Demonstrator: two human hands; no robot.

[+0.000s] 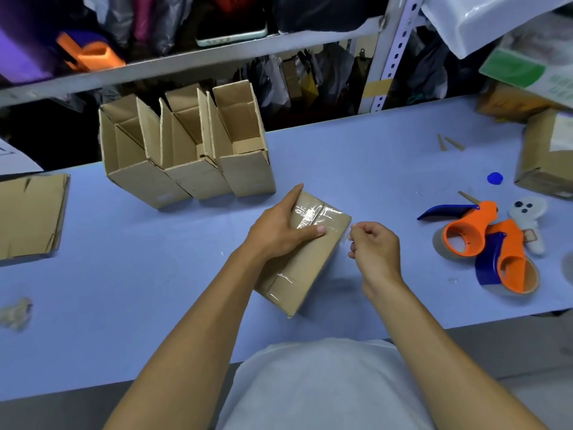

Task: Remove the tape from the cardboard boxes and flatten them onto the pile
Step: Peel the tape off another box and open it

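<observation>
A small taped cardboard box [305,265] lies on the blue table [139,274] in the middle. My left hand [279,226] presses flat on its top, thumb across the clear tape [310,215] on the seam. My right hand [375,246] is just right of the box, fingers pinched on a thin strip of clear tape [347,240] coming off the box's side. Three open upright boxes [189,150] stand in a row behind. A pile of flattened cardboard [29,215] lies at the left edge.
Two orange and blue tape dispensers [483,246] lie at the right, beside a white ghost-shaped toy [527,218] and a blue cap [494,178]. A taped parcel [545,156] sits far right. A crumpled tape wad [17,311] lies at left. A metal shelf [217,54] runs behind.
</observation>
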